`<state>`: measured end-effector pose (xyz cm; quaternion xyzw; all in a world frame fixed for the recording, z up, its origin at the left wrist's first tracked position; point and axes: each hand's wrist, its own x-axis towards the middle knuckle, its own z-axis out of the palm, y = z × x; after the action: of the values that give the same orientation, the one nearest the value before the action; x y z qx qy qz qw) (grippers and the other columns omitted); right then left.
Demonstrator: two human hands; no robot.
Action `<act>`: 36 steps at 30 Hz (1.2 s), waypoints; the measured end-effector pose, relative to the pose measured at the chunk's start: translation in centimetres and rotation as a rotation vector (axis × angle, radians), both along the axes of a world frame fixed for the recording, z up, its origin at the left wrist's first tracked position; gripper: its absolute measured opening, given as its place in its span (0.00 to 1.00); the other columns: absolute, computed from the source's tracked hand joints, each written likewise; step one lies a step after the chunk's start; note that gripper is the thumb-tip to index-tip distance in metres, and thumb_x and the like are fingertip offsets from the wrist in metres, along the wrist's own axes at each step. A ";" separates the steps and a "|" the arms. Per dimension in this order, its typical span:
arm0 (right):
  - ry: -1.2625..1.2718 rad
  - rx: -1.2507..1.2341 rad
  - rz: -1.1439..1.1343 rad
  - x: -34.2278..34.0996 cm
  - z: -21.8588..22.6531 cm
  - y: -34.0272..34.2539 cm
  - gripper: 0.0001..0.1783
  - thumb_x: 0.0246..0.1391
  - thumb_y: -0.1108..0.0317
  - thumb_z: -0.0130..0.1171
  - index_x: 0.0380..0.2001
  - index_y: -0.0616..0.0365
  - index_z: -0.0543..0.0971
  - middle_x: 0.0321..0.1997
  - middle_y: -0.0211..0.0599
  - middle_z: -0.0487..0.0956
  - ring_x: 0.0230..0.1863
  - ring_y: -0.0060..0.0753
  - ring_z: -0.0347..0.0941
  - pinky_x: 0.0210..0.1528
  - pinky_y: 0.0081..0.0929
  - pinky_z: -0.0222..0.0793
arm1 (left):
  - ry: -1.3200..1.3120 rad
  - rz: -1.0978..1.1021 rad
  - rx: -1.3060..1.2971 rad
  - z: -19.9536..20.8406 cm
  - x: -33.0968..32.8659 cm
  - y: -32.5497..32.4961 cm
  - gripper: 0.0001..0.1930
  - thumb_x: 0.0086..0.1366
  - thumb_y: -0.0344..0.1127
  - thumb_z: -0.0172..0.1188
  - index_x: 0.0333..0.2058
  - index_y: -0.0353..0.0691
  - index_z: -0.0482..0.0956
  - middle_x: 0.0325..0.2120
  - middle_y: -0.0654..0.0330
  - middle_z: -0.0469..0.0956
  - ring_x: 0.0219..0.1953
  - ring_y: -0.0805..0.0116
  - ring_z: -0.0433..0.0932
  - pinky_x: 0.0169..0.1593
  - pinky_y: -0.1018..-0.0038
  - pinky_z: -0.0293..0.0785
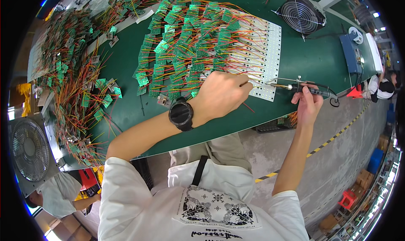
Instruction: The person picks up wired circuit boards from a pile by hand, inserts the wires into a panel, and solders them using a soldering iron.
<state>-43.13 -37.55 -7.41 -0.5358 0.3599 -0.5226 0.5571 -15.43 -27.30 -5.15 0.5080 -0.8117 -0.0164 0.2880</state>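
Note:
My left hand (223, 94), with a black watch on its wrist, is closed over the near edge of a white perforated panel (272, 64). Its fingertips pinch together among the wires there; whatever is between them is hidden. In my right hand (310, 108) is a soldering iron (283, 86) with a thin metal guide along its top. The iron points left, its tip over the panel's near right corner, just right of my left fingers. Rows of small green circuit boards (185, 47) lie over the panel's left part, their red and yellow wires running right across it.
Loose wired circuit boards (71, 80) are heaped on the left of the green table (126, 59). A black fan (300, 14) and a blue box (350, 54) with a spool (356, 35) stand at the right. A grey fan (29, 148) is far left. Other people sit at both sides.

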 end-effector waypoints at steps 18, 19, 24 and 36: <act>0.008 -0.002 -0.056 0.6 0.7 0.6 0.13 0.57 0.72 0.59 0.41 0.72 0.75 0.31 0.44 0.78 0.17 0.32 0.72 0.19 0.25 0.66 | -0.058 -0.301 0.180 2.4 1.9 0.2 0.18 0.65 0.47 0.57 0.29 0.34 0.74 0.36 0.56 0.69 0.31 0.60 0.77 0.32 0.65 0.75; 0.008 -0.003 -0.051 0.6 0.7 0.6 0.13 0.57 0.72 0.59 0.41 0.72 0.75 0.31 0.44 0.78 0.17 0.32 0.72 0.19 0.25 0.66 | -0.092 -0.292 0.159 2.5 1.8 0.2 0.18 0.65 0.47 0.57 0.29 0.35 0.74 0.36 0.55 0.69 0.31 0.60 0.77 0.31 0.66 0.75; 0.007 -0.001 -0.044 0.3 0.5 0.4 0.13 0.57 0.72 0.59 0.41 0.73 0.75 0.32 0.44 0.78 0.16 0.32 0.72 0.19 0.26 0.66 | -0.092 -0.170 0.023 2.2 0.9 0.1 0.16 0.65 0.45 0.56 0.30 0.36 0.75 0.37 0.54 0.69 0.33 0.62 0.77 0.32 0.67 0.76; 0.006 -0.031 0.007 0.2 0.5 0.5 0.11 0.58 0.74 0.57 0.40 0.73 0.75 0.32 0.45 0.78 0.17 0.32 0.72 0.20 0.26 0.69 | -0.180 -0.145 -0.151 1.0 1.0 -0.3 0.09 0.51 0.35 0.58 0.32 0.39 0.77 0.38 0.60 0.72 0.43 0.66 0.74 0.45 0.71 0.74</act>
<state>-42.92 -37.02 -6.93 -0.5471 0.3514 -0.5247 0.5494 -14.45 -27.60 -4.18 0.4241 -0.8678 0.0698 0.2495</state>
